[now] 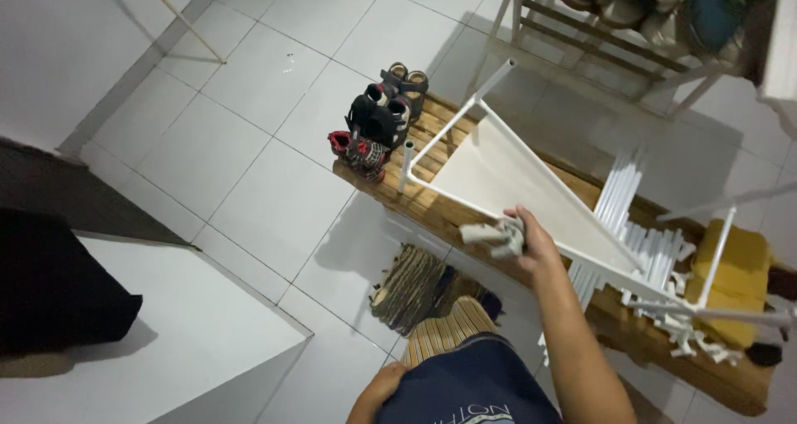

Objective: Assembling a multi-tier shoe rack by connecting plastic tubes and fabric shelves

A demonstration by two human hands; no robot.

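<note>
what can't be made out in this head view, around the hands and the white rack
- Left hand: low in the head view, partly behind the blue shorts; open or closed cannot be told.
- Grey cloth in the right hand: bunched, its shape unclear.
- White rack: far end cut off by the right edge.
- Shoe shelf: cut by the top edge, blurred.

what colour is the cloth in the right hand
Grey, the cloth in the right hand, seen in the head view.
</note>
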